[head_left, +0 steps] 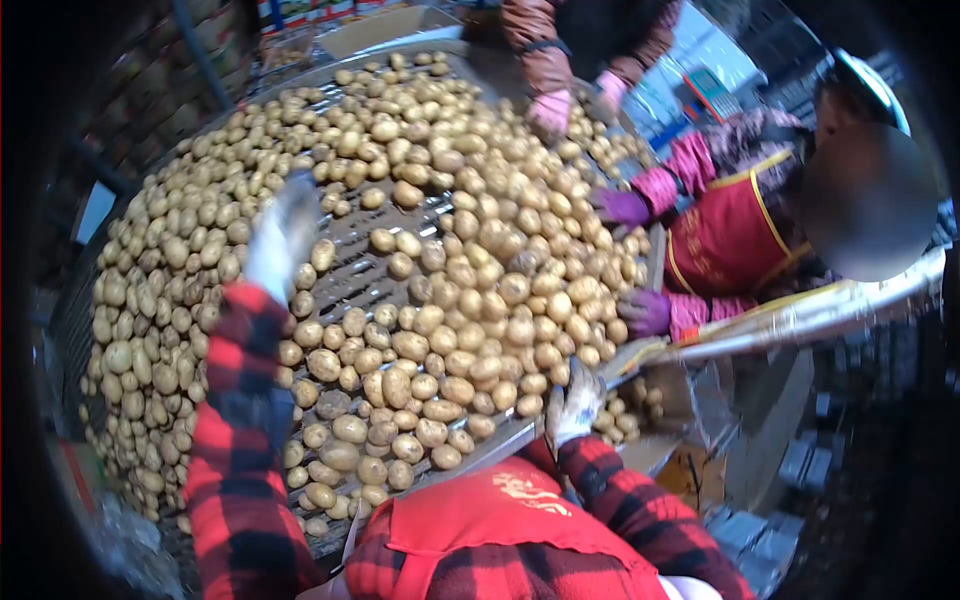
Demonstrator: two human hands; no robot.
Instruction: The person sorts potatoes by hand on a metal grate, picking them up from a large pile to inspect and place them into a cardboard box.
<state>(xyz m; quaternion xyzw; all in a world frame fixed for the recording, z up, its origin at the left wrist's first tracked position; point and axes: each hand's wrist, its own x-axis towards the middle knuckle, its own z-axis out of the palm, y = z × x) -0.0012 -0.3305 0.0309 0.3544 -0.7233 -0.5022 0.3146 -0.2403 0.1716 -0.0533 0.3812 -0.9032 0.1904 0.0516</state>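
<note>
Potatoes (500,270) cover a large slatted sorting table (350,285) in front of me. My left hand (282,235), in a white glove with dark fingers, reaches over the left part of the heap. It is blurred by motion, so its fingers cannot be made out. Beside it a strip of dark slats shows between the potatoes. My right hand (575,402), in a white and grey glove, is at the near right rim, close to the nearest potatoes. Its fingers look apart, with nothing visible in them.
A co-worker in a red apron (735,235) has purple gloves (645,312) at the right edge. Pink gloves (550,112) of another person reach in at the far side. Below the right rim, more potatoes (620,415) lie near a cardboard box (690,475).
</note>
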